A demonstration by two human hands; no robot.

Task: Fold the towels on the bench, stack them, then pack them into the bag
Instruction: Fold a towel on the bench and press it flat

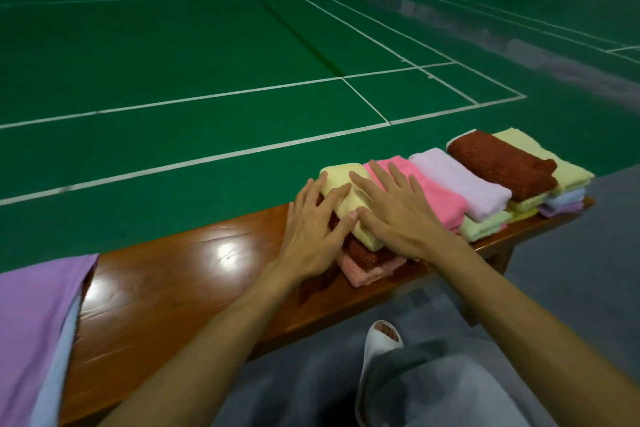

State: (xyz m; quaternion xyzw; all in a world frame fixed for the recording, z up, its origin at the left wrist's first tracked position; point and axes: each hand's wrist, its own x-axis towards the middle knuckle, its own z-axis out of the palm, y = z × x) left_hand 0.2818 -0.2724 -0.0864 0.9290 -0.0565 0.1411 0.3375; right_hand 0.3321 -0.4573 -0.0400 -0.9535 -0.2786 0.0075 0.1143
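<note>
Pressing yellow towel atop stack: left hand, right hand flat, fingers spread.

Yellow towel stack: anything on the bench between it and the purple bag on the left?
Nothing visible. The bench between the yellow towel stack and the purple bag shows only bare wood. The left hand and right hand rest on the stack; the other folded towels sit to its right, off that path.

Glossy wooden bench, terrycloth towels
</note>
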